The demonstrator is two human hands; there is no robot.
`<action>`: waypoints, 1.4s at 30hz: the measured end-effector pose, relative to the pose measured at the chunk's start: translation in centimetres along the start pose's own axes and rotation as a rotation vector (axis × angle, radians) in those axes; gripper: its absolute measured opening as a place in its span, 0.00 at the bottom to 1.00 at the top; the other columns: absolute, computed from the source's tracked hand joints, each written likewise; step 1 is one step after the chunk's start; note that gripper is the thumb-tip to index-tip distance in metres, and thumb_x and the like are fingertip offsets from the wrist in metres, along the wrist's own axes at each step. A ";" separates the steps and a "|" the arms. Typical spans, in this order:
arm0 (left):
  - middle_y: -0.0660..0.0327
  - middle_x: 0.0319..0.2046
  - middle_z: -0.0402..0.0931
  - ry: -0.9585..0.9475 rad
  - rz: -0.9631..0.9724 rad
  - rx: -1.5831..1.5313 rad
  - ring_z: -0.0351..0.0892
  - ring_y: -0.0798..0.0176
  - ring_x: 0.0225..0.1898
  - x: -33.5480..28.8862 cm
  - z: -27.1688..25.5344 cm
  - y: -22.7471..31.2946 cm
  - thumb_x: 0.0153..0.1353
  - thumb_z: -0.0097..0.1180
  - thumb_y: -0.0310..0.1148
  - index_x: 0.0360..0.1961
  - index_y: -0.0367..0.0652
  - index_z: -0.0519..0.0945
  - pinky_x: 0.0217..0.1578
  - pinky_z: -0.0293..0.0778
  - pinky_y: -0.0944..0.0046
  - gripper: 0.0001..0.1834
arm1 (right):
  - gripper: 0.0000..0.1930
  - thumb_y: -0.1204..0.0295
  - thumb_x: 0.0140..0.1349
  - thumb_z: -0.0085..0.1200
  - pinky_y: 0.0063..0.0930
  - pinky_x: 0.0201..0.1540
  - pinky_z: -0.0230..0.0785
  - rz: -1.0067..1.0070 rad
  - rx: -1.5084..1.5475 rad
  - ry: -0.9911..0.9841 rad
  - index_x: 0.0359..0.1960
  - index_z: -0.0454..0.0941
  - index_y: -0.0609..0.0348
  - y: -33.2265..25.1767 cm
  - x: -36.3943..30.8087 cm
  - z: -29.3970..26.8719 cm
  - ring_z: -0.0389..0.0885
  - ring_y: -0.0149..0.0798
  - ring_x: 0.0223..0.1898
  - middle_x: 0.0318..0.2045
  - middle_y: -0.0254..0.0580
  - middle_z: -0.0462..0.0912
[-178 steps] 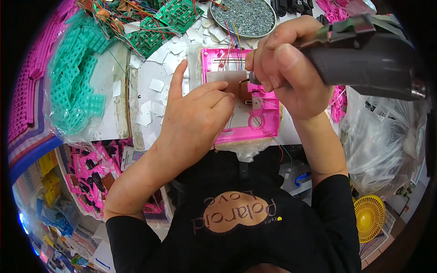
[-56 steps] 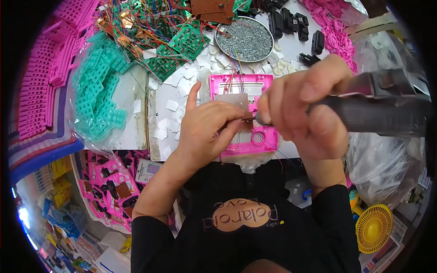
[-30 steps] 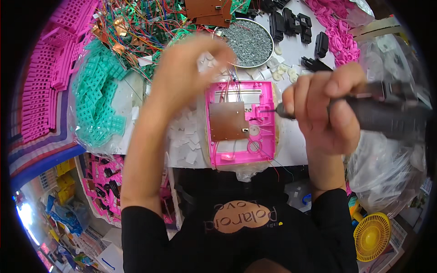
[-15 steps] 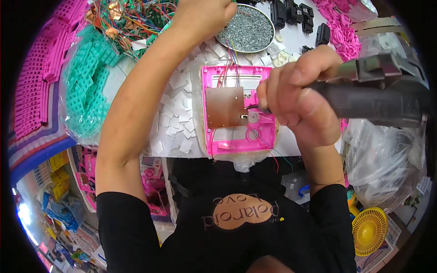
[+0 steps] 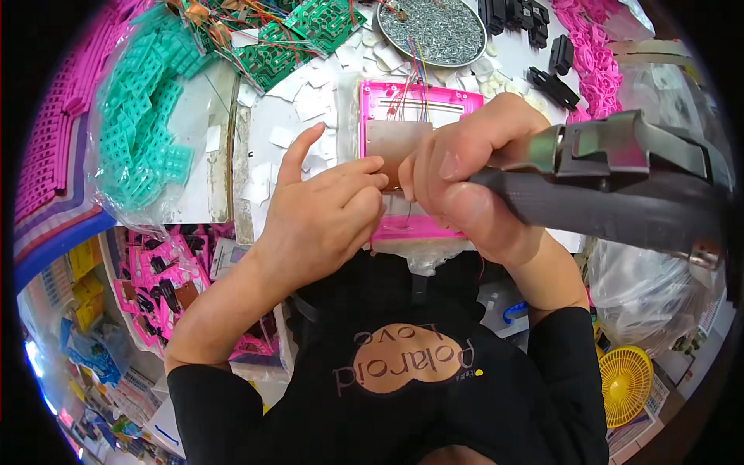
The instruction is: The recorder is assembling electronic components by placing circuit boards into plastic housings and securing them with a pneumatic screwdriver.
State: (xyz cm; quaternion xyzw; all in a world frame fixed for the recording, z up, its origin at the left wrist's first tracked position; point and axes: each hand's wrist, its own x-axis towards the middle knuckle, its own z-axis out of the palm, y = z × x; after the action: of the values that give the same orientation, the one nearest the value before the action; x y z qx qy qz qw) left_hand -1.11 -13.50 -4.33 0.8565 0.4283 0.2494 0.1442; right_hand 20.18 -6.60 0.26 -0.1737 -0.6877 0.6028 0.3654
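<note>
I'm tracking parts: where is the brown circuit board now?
In the head view, the brown circuit board lies above centre in the pink plastic casing, between the left hand and the right hand, both partly covering it.

Black shirt (image 5: 387, 418), short sleeves (image 5: 208, 403), tan lettered print (image 5: 406, 363)

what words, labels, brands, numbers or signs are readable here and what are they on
Black shirt: large dark lettering over a tan patch, upside down; legible, but I won't copy it out.
Beside it: tiny print, too small to read.
Yellow packs, left: any print too small or blurred.
Brown board, pink case, power screwdriver: no readable text visible.
</note>
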 end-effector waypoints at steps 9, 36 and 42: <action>0.68 0.41 0.84 0.092 -0.046 -0.098 0.84 0.65 0.54 -0.3 0.6 -0.2 0.57 0.65 0.30 0.32 0.47 0.76 0.71 0.44 0.31 0.08 | 0.12 0.76 0.66 0.59 0.37 0.34 0.73 -0.090 -0.058 0.015 0.36 0.64 0.56 0.8 0.0 2.1 0.71 0.34 0.23 0.21 0.37 0.72; 0.74 0.47 0.83 0.145 -0.195 0.072 0.75 0.60 0.57 -1.7 1.0 1.6 0.50 0.73 0.45 0.40 0.52 0.86 0.70 0.35 0.30 0.18 | 0.07 0.72 0.70 0.51 0.31 0.27 0.66 -0.201 0.274 0.040 0.46 0.68 0.54 2.1 5.6 0.6 0.64 0.29 0.16 0.15 0.31 0.66; 0.73 0.46 0.82 0.168 -0.197 0.040 0.75 0.61 0.55 -1.9 1.7 1.4 0.51 0.73 0.43 0.38 0.51 0.87 0.69 0.38 0.31 0.15 | 0.07 0.73 0.69 0.54 0.30 0.23 0.63 -0.174 0.285 0.052 0.40 0.66 0.56 2.8 5.9 1.1 0.63 0.27 0.15 0.14 0.33 0.67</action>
State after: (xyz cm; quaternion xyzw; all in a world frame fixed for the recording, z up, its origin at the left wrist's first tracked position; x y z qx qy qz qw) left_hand -0.21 -15.88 -5.70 0.7891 0.5259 0.2962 0.1146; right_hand 14.91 -2.74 -0.70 -0.0756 -0.5981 0.6555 0.4549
